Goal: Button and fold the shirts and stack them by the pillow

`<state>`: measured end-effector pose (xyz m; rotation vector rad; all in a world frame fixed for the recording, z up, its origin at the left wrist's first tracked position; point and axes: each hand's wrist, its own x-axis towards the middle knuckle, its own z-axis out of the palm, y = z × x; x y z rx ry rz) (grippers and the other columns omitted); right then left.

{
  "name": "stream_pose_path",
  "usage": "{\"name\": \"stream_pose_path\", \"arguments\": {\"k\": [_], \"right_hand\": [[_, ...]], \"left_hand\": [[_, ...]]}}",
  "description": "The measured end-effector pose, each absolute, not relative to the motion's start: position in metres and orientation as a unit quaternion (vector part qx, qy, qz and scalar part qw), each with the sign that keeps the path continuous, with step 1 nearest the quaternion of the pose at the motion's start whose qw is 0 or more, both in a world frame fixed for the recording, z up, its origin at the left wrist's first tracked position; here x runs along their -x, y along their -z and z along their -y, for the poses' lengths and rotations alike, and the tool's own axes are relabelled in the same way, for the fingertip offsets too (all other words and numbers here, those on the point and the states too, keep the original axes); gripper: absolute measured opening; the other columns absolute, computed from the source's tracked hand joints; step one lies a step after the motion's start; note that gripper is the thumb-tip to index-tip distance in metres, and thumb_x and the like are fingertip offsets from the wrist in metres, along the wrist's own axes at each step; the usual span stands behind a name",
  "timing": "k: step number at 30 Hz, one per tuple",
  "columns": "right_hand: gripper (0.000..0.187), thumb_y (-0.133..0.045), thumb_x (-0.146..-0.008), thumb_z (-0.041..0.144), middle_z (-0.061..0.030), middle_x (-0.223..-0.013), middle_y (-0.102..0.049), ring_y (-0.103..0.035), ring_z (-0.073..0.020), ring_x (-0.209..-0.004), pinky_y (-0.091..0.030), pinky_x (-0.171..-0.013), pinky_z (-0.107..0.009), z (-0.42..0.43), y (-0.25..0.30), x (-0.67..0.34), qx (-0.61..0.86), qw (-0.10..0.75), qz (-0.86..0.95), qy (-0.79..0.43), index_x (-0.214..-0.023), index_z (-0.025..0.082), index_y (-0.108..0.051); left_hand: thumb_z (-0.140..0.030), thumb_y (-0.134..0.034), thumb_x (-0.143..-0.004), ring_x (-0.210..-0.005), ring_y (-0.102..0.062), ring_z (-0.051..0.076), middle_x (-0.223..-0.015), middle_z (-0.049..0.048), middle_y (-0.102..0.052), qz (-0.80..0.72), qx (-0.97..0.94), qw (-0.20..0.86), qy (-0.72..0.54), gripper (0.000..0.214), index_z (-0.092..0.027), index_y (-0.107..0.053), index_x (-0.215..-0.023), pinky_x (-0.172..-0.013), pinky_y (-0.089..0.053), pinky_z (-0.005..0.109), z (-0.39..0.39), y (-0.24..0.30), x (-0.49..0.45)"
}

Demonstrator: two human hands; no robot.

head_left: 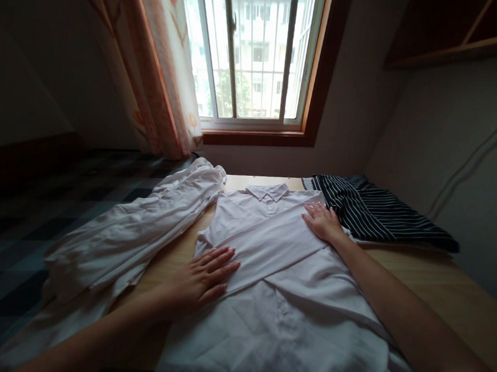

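Note:
A white button-up shirt (263,330) lies spread front side up on a wooden table, its collar toward the window. One sleeve (265,239) is folded slantwise across its chest. My left hand (209,272) rests flat on the lower left end of that sleeve, fingers spread. Near the right shoulder, my right hand (323,220) presses on the cloth with its fingers apart. Neither hand grips anything. The shirt's lower hem runs toward the bottom edge of the view.
Left of the shirt lies another crumpled white garment (142,223), partly over a dark checked bedspread (2,258). A black-and-white striped garment (379,210) sits at the back right of the table (447,287). Behind are a barred window (254,54) and an orange patterned curtain (150,58).

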<state>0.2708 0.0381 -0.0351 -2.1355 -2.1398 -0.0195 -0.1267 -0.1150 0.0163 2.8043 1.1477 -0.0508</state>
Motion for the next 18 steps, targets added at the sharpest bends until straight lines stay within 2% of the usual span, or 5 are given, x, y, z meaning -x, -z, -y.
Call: {"name": "stream_pose_path", "arguments": {"k": [3,6,12,15,18], "right_hand": [[0.059,-0.026,-0.102,0.05,-0.0065,-0.162,-0.03,-0.023,-0.0242,-0.15,-0.012,-0.122,-0.05,-0.038,0.036,-0.271,0.705,0.058,0.707,0.005,-0.154,0.026,-0.036],[0.059,-0.026,-0.102,0.05,-0.0066,-0.162,-0.03,-0.024,-0.0241,-0.15,-0.013,-0.122,-0.05,-0.037,0.036,-0.271,0.703,0.06,0.709,0.007,-0.155,0.026,-0.035],[0.059,-0.025,-0.102,0.05,-0.0073,-0.162,-0.031,-0.023,-0.0242,-0.15,-0.012,-0.121,-0.051,-0.039,0.037,-0.271,0.702,0.066,0.709,0.006,-0.154,0.026,-0.036],[0.059,-0.025,-0.102,0.05,-0.0073,-0.162,-0.032,-0.024,-0.0243,-0.15,-0.013,-0.121,-0.051,-0.04,0.038,-0.271,0.702,0.069,0.709,0.005,-0.154,0.026,-0.036],[0.058,-0.025,-0.102,0.049,-0.0074,-0.162,-0.032,-0.024,-0.0244,-0.15,-0.013,-0.121,-0.05,-0.038,0.037,-0.271,0.701,0.07,0.709,0.006,-0.154,0.026,-0.037]], "left_hand": [[-0.053,-0.034,-0.103,-0.15,-0.026,0.024,-0.162,-0.0003,-0.025,-0.377,-0.924,0.061,0.007,0.054,-0.036,-0.031,-0.154,-0.123,-0.024,0.043,0.119,-0.015,0.133],[-0.051,-0.039,-0.101,-0.148,-0.032,0.025,-0.16,-0.0008,-0.032,-0.369,-0.927,0.067,-0.026,0.052,-0.037,-0.037,-0.152,-0.121,-0.029,0.044,0.122,-0.019,0.137],[-0.041,-0.049,-0.098,-0.131,-0.054,0.025,-0.139,0.005,-0.061,-0.361,-0.923,0.052,-0.122,0.033,-0.03,-0.068,-0.123,-0.11,-0.045,0.044,0.11,-0.032,0.108],[-0.036,-0.05,-0.097,-0.136,-0.048,0.027,-0.143,0.0085,-0.057,-0.339,-0.927,0.029,-0.157,0.037,-0.026,-0.063,-0.13,-0.112,-0.043,0.046,0.092,-0.031,0.072],[-0.04,-0.049,-0.098,-0.144,-0.038,0.029,-0.151,0.0111,-0.048,-0.328,-0.935,0.014,-0.135,0.047,-0.023,-0.055,-0.14,-0.118,-0.035,0.048,0.072,-0.028,0.034]]}}
